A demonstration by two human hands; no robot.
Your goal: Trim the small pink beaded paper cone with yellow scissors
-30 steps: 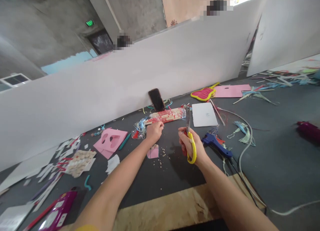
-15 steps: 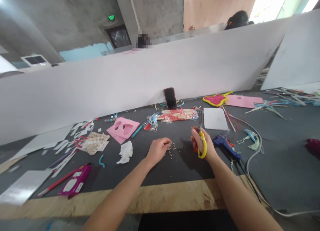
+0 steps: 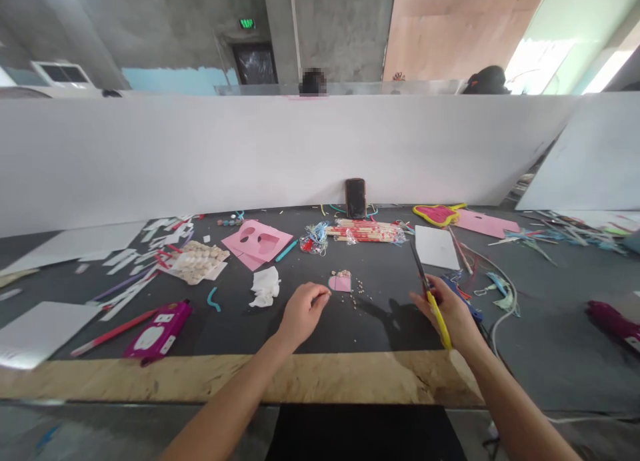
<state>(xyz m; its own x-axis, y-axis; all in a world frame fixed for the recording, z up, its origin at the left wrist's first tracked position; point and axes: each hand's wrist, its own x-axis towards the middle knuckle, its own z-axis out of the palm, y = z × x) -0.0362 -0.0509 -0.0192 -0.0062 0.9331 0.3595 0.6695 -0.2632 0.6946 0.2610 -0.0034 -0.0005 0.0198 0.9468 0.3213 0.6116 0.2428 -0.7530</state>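
My left hand hovers over the dark table, thumb and fingertips pinched together; what they hold, if anything, is too small to make out. Just right of its fingertips lies a small pink piece with a rounded outline and tiny beige bits along its top. More beige bits are scattered to the right of it. My right hand grips yellow-handled scissors, whose dark blades point up and away. A blue glue gun is partly hidden behind that hand.
A phone leans against the white partition. Wrapped sticks lie before it. A white card is at the right. Crumpled tissue, pink sheets and a magenta box lie left. A cable curves at the right.
My left hand has drawn back, uncovering the small pink piece. My right hand has moved right with the scissors, now tilted and in front of the glue gun. The head view has levelled.
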